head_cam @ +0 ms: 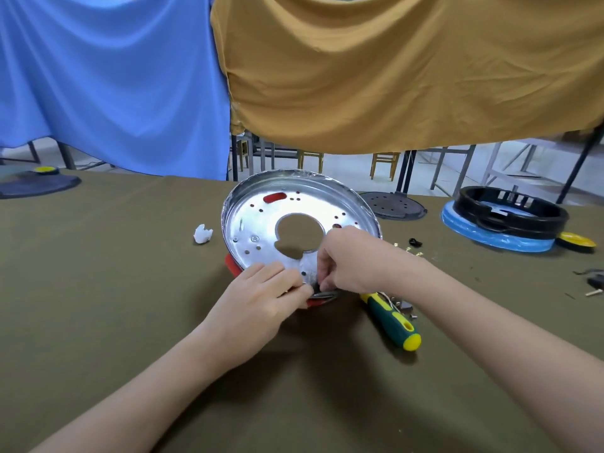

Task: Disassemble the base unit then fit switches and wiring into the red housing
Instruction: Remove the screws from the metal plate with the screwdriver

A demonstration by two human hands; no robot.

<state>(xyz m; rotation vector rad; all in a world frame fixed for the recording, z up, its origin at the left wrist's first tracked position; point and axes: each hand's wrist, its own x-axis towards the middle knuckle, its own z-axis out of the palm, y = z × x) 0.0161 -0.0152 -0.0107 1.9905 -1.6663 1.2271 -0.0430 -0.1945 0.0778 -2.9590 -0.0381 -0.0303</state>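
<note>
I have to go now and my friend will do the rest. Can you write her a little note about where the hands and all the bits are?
Left hand: fingers pinching at the near rim of the silver metal plate.
Right hand: fingers curled on the same near rim, beside the left.
The plate sits tilted on the red housing, which peeks out underneath.
Green and yellow screwdriver lies on the table to the right, next to loose small metal parts.
Black ring part rests far right on a blue-wrapped disc.
Done: cannot tell.
Left: no switches or wiring visibly fitted yet.
</note>
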